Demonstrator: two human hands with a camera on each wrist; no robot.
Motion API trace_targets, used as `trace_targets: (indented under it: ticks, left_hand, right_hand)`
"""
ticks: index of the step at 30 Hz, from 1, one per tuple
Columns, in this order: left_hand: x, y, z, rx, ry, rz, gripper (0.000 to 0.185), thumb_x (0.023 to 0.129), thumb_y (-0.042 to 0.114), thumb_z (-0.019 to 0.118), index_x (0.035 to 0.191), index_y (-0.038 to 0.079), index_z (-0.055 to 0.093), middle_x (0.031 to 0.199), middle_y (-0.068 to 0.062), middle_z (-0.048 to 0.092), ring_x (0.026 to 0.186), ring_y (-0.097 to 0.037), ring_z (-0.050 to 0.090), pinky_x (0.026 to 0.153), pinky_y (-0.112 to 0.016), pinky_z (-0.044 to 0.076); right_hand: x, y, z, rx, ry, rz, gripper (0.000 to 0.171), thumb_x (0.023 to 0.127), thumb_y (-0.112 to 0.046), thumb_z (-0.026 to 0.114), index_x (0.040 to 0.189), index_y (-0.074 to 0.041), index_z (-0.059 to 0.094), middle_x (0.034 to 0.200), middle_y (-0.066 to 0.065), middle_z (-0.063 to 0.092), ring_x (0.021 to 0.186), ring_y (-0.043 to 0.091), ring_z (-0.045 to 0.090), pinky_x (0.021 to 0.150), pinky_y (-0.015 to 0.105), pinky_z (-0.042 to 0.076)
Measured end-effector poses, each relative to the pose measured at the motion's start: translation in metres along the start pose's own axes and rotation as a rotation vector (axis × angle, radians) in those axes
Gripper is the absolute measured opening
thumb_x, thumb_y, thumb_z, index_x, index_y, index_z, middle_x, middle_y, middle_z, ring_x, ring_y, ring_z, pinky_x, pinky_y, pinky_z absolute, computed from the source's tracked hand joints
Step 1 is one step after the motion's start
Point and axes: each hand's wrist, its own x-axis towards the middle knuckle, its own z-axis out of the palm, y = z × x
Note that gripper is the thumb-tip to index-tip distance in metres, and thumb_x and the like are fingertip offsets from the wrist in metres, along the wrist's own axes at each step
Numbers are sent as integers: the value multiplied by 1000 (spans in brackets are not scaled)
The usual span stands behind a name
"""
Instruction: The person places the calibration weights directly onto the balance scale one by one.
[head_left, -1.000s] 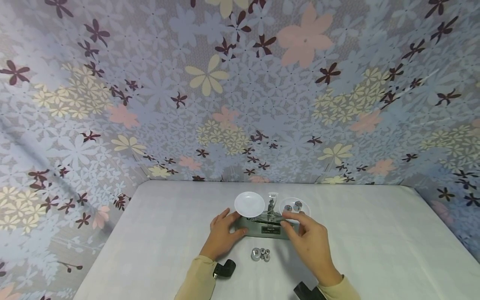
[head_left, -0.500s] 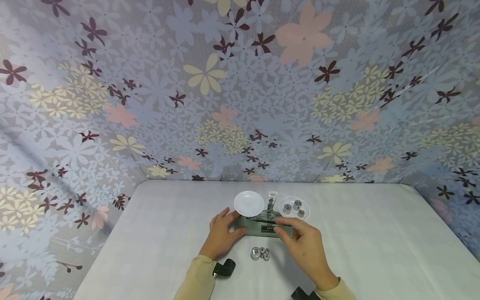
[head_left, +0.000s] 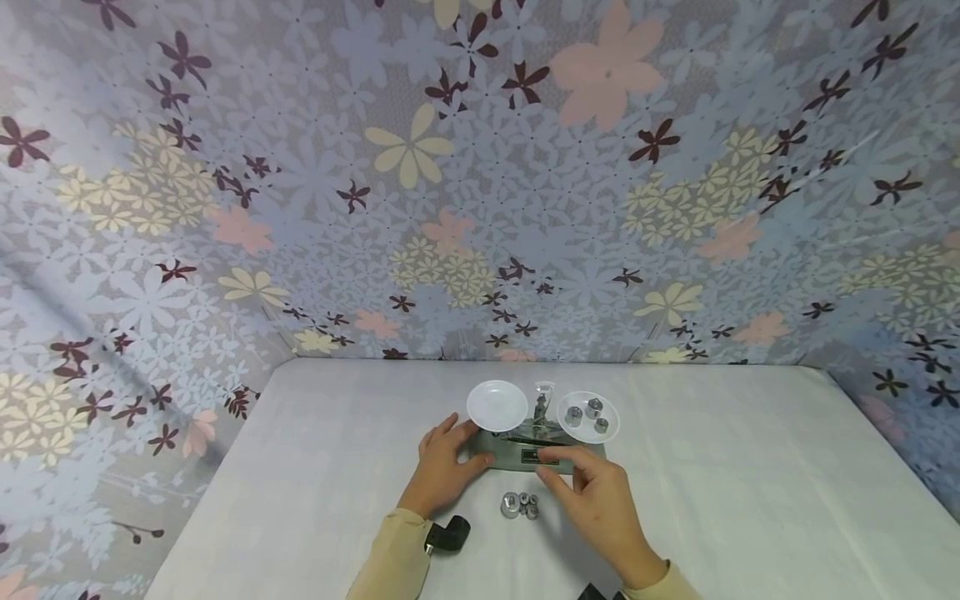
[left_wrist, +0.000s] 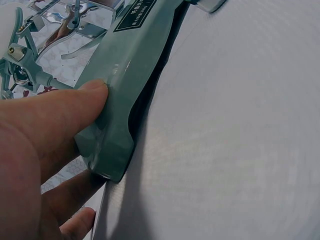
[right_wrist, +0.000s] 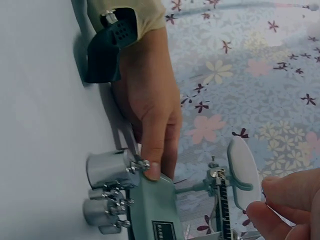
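A grey-green scale (head_left: 536, 457) carries two white pans (head_left: 497, 405) and silver weights (head_left: 587, 414). The counter (head_left: 750, 483) is white, the wall (head_left: 480, 183) flowered lilac, cream, pink and maroon; sleeves (head_left: 393, 558) are beige.

Head camera looks forward and down over my table (head_left: 750, 483), fairly far. Left wrist camera sits tight against the balance base (left_wrist: 130, 75). Right wrist camera views sideways; all share that base.
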Motion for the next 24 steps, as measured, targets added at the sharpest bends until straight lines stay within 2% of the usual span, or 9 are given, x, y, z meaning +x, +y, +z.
trace_targets:
  ticks: [11,18,24]
  left_hand:
    - [0,-1,1,11,-12,-24,57,92,35,72,141,8,59,143,-7,58,146,-37,31,118,-62,13]
    - [0,-3,1,8,1,4,57,91,34,73,139,7,60,141,-9,60,145,-40,33,116,-64,14]
    - [1,-4,2,13,-3,-2,57,91,34,73,140,9,59,142,-7,59,145,-39,33,117,-63,14]
  right_hand:
    - [-8,4,11,0,-46,-4,22,77,-7,86,96,-16,79,63,-17,44,49,-4,34,44,17,31]
    - [-11,6,13,10,-119,62,21,78,-9,86,94,-20,78,60,-13,44,49,-2,35,44,18,32]
    - [-10,5,12,-11,-220,146,17,81,-13,84,95,-20,78,62,-11,47,48,1,38,45,20,34]
